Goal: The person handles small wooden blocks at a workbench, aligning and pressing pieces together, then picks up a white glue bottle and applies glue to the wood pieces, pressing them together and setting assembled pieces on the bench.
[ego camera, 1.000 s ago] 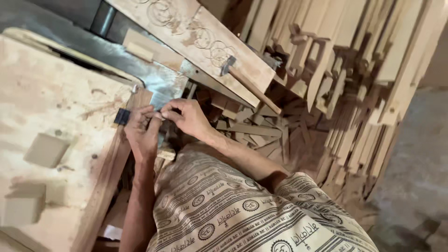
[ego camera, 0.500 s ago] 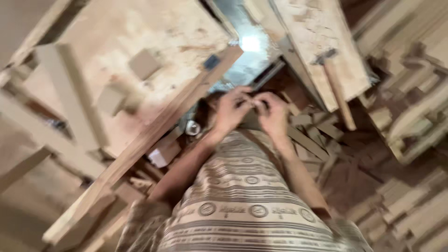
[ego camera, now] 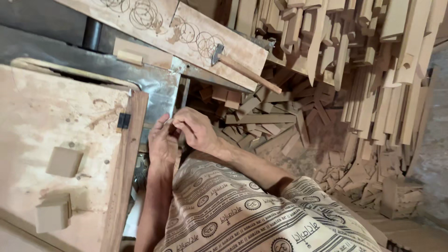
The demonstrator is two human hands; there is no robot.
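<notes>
My left hand (ego camera: 163, 142) and my right hand (ego camera: 196, 128) meet fingertip to fingertip just below a grey metal plate (ego camera: 158, 88), beside a long brown wooden rail (ego camera: 126, 163). The fingers of both hands are curled and pinched together; anything small between them is hidden. A black clip (ego camera: 123, 120) sits on the rail, a little left of my left hand. My forearms come up from a patterned cream garment (ego camera: 233, 214) at the bottom.
A hammer (ego camera: 219, 53) lies on a pale board marked with circles (ego camera: 196, 32) at the top. Two small wooden blocks (ego camera: 64, 161) rest on the plywood bench (ego camera: 56, 112) at left. Wood offcuts (ego camera: 280, 126) and stacked sticks (ego camera: 373, 70) fill the right side.
The view has swung about and settled, sharper than before. My two hands have stayed together at the same spot by the rail and metal plate.
</notes>
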